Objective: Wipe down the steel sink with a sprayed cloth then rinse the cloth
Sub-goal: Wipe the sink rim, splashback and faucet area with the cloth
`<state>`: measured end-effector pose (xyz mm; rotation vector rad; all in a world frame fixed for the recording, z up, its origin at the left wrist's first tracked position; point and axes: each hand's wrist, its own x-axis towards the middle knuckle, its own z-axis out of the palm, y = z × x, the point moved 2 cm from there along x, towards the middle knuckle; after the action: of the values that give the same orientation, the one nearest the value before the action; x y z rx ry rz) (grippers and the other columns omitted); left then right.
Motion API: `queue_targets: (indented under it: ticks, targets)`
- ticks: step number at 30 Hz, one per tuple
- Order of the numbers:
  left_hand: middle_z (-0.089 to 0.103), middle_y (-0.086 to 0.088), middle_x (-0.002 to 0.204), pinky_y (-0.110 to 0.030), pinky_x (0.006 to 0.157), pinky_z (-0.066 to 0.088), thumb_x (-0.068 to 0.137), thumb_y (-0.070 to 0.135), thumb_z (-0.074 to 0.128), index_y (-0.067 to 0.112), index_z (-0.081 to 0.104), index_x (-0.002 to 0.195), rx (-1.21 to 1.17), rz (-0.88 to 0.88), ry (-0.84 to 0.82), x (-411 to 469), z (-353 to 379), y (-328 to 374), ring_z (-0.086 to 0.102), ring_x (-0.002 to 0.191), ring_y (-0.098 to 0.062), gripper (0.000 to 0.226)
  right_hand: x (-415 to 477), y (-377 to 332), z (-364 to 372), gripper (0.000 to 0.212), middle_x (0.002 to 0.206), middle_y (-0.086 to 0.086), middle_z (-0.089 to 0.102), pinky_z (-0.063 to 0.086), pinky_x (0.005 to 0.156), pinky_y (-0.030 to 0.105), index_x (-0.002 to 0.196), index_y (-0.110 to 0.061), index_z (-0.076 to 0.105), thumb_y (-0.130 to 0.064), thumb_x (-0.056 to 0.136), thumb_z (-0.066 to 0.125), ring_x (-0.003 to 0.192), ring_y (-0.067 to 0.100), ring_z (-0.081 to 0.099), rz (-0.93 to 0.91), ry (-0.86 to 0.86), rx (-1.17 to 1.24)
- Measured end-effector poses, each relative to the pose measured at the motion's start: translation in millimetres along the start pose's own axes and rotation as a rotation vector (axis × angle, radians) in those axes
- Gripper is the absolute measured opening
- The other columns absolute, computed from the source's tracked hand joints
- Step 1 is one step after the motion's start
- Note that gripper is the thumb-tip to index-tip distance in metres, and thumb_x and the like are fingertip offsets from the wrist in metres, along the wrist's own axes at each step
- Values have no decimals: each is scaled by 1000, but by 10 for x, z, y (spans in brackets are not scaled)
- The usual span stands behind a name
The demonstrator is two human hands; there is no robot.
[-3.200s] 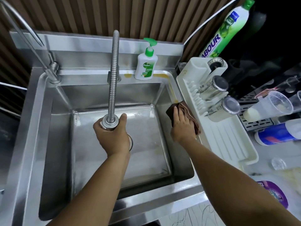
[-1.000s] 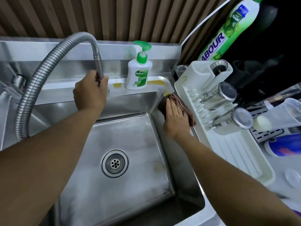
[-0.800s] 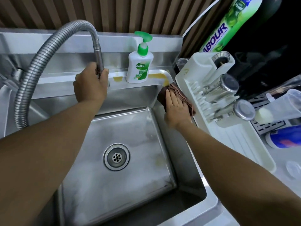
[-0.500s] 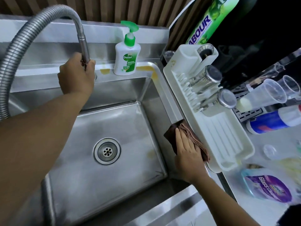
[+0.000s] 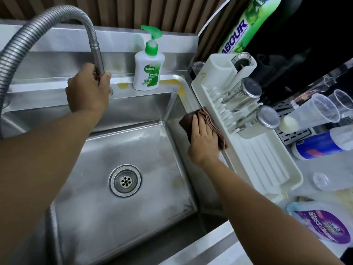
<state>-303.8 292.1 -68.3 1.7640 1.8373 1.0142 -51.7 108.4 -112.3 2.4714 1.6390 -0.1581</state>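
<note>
The steel sink (image 5: 133, 115) fills the middle of the view, with a round drain (image 5: 125, 180) in its floor. My right hand (image 5: 203, 142) presses a folded brown cloth (image 5: 207, 119) flat on the sink's right rim, beside the drying rack. My left hand (image 5: 87, 90) grips the end of the flexible steel faucet hose (image 5: 95, 48) at the back ledge and holds it away from the basin. No water runs from the hose.
A white and green Dettol soap pump (image 5: 148, 71) stands on the back ledge. A white drying rack (image 5: 246, 131) with steel shakers sits right of the sink. Plastic cups (image 5: 322, 109), a blue bottle (image 5: 321, 146), a purple glass cleaner pouch (image 5: 322, 224) and a green bottle (image 5: 246, 23) crowd the right side.
My right hand slid the cloth along the right rim, first toward the near edge, then back toward the middle. My left hand moved the hose from over the basin to the back ledge.
</note>
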Motion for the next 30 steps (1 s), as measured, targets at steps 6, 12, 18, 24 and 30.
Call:
queue_targets:
  ticks: [6, 12, 18, 24, 30]
  targets:
    - [71, -11, 103, -42, 80, 43, 94, 46, 56, 17, 60, 97, -11, 22, -6, 22, 0, -29, 55, 103, -41, 29, 319, -101, -138, 86, 168, 5, 5, 18, 118, 39, 160, -11, -7, -11, 92, 45, 153, 21, 10, -62, -33, 22]
    - [71, -12, 103, -40, 76, 42, 95, 45, 56, 16, 60, 99, -32, 19, -21, 15, -18, -22, 56, 100, -41, 29, -777, 294, 118, 78, 158, 13, 39, 43, 99, 47, 157, -5, 25, -10, 81, 45, 137, 30, 46, -38, 7, 73]
    - [71, -15, 103, -41, 75, 43, 96, 43, 57, 13, 60, 100, -34, 27, -17, -1, -34, 0, 57, 98, -42, 30, -1841, 462, 271, 84, 137, 28, 56, 55, 83, 52, 143, 1, 49, -22, 64, 27, 115, 44, 63, 196, 10, 88]
    - [70, -16, 104, -44, 77, 46, 95, 44, 57, 13, 61, 100, -27, 26, -11, 6, -26, -4, 58, 99, -42, 32, -1482, 360, 265, 81, 131, 22, 62, 53, 90, 51, 140, -5, 40, -12, 63, 65, 115, 40, 63, 242, 43, 74]
    - [72, -13, 102, -36, 72, 40, 96, 43, 58, 14, 62, 101, -36, 16, -5, 3, -10, -6, 61, 96, -39, 30, -586, 79, 77, 78, 162, 13, 28, 26, 115, 45, 159, -9, 17, -14, 87, 48, 146, 29, 30, 139, 44, 73]
